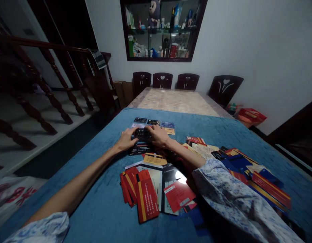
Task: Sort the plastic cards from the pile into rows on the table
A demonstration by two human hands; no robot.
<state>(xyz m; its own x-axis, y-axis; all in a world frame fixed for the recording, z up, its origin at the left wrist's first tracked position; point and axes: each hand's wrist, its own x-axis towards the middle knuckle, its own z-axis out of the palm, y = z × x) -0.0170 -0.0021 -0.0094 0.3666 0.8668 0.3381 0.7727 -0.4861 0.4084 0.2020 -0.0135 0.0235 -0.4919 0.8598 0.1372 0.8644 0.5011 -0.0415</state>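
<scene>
A black card with pale lettering (143,133) lies between my two hands. My left hand (125,139) has thumb and fingers closed at its left edge. The fingers of my right hand (159,135) grip its right side. Just beyond stand rows of cards laid flat: a black card (140,119), a black and gold card (153,122) and a blue card (168,124). Nearer to me are another black card with printed lines (141,149) and a yellow card (155,158). My hands partly cover the cards beneath them.
Several red cards (147,200) lie in a loose pile in front of me. A wide heap of mixed cards (238,162) spreads at the right. A blue cloth (102,189) covers the near part of the table; chairs (188,81) stand at the far end.
</scene>
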